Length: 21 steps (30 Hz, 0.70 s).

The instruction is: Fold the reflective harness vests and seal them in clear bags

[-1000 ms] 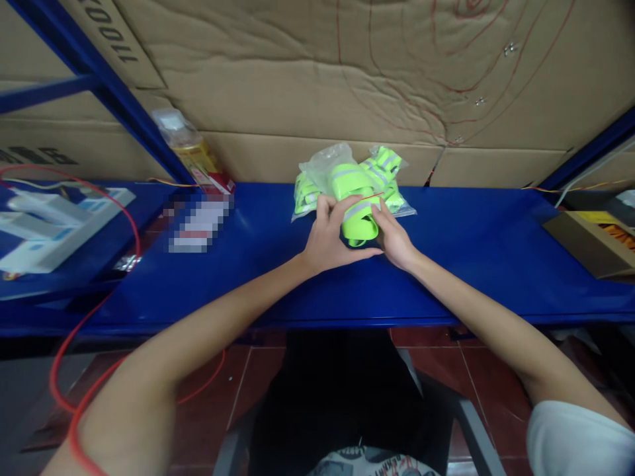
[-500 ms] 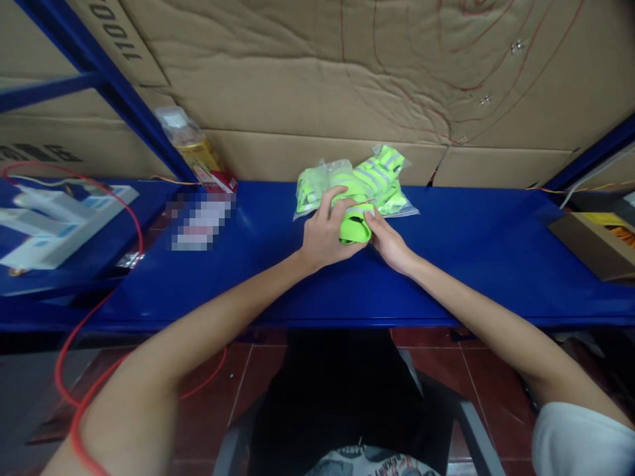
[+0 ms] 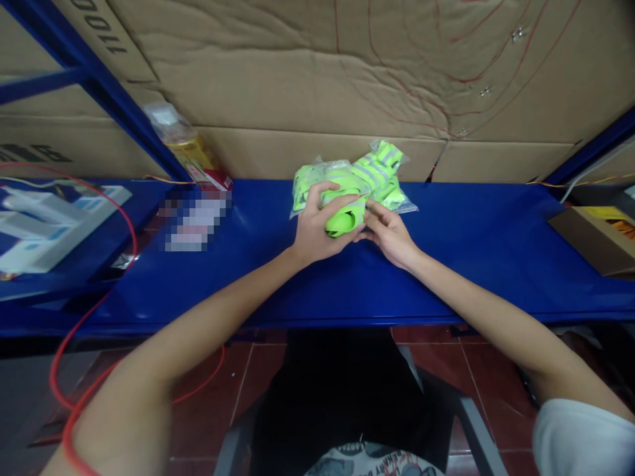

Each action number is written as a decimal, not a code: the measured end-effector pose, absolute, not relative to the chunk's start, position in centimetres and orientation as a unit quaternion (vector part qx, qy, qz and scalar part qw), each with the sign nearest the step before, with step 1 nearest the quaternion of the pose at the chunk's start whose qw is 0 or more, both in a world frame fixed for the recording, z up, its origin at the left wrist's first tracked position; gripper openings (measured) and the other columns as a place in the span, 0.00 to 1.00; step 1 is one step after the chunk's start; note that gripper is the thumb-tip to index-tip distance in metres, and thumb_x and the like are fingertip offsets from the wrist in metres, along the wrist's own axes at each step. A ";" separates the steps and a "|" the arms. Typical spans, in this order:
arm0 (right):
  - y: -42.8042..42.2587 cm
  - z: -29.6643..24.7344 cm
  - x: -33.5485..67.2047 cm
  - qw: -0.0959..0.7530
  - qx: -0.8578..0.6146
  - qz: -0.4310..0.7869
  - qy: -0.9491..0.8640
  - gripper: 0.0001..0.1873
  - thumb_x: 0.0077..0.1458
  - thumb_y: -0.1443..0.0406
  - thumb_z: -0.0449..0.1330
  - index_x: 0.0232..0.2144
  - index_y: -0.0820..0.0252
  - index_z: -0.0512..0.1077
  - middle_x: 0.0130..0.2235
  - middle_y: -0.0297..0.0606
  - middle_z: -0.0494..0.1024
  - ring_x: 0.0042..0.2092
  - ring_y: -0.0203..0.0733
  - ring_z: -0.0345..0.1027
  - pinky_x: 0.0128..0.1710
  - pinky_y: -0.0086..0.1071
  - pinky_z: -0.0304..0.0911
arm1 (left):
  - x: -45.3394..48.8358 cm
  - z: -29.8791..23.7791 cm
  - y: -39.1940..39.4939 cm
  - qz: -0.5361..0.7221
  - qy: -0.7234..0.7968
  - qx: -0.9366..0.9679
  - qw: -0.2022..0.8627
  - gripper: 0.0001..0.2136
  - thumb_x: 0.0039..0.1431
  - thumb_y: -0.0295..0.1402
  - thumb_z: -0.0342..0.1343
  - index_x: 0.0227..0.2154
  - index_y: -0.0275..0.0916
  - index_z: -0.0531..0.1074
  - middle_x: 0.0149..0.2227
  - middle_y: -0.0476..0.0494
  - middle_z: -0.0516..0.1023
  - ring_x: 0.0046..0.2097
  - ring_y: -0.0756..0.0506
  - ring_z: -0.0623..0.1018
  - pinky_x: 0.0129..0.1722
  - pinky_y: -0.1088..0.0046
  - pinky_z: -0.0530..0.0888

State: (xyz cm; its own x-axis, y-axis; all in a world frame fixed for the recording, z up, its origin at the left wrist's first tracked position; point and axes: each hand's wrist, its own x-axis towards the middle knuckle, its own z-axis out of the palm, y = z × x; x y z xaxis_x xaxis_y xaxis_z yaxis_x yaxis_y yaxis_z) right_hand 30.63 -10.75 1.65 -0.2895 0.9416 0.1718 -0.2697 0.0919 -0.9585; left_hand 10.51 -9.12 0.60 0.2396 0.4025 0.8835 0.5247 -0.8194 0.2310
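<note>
My left hand is wrapped round a rolled neon-yellow reflective strap, its loops showing between thumb and fingers. At the roll's right side my right hand pinches its edge with bent fingers; the fingertips are partly hidden. Just behind the hands, clear plastic bags with more neon-yellow, silver-striped straps lie on the blue table.
A plastic bottle with a yellow and red label stands at the back left. White power strips and a red hose are at left. An open cardboard box sits at right. Cardboard lines the back.
The rolled strap has turned and shifted slightly left in my left hand. My right hand's fingers have moved a little along its edge, and the view has shifted slightly.
</note>
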 end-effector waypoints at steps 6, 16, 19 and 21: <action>-10.2 1.6 31.1 0.530 -0.340 0.579 -0.518 0.39 0.43 0.56 0.82 0.54 0.52 0.70 0.31 0.23 0.81 0.31 0.35 0.78 0.35 0.31 0.79 | 10.8 0.7 -9.1 -0.545 -0.298 -0.783 0.041 0.33 0.54 0.59 0.75 0.58 0.47 0.80 0.59 0.36 0.73 0.62 0.35 0.78 0.60 0.53 0.81; -10.5 3.4 32.3 0.464 -0.358 0.593 -0.552 0.25 0.52 0.51 0.75 0.43 0.51 0.67 0.30 0.28 0.80 0.34 0.46 0.85 0.31 0.37 0.81 | 10.0 1.2 -9.0 -0.535 -0.258 -0.804 0.029 0.18 0.64 0.48 0.71 0.53 0.49 0.83 0.56 0.39 0.78 0.56 0.40 0.83 0.54 0.59 0.83; -10.7 3.3 31.8 0.483 -0.376 0.565 -0.553 0.27 0.53 0.48 0.74 0.43 0.49 0.65 0.28 0.26 0.78 0.33 0.47 0.85 0.26 0.34 0.78 | 10.1 0.9 -9.2 -0.536 -0.258 -0.803 0.034 0.17 0.64 0.48 0.71 0.53 0.51 0.83 0.56 0.41 0.79 0.54 0.41 0.84 0.54 0.60 0.83; -10.9 3.2 31.5 0.495 -0.381 0.552 -0.552 0.29 0.53 0.47 0.74 0.45 0.48 0.64 0.27 0.25 0.77 0.32 0.46 0.84 0.24 0.33 0.76 | 10.3 0.9 -9.4 -0.539 -0.254 -0.802 0.045 0.17 0.65 0.47 0.70 0.54 0.51 0.83 0.56 0.41 0.80 0.53 0.41 0.85 0.54 0.61 0.84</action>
State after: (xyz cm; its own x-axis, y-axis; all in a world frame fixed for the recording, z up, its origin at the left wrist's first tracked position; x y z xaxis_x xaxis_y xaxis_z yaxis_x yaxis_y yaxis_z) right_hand 31.46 -10.91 3.17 -0.2206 0.9672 0.1256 -0.1256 0.0995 -0.9871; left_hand 10.27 -9.39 0.94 0.2893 0.3581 0.8877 0.4557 -0.8671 0.2013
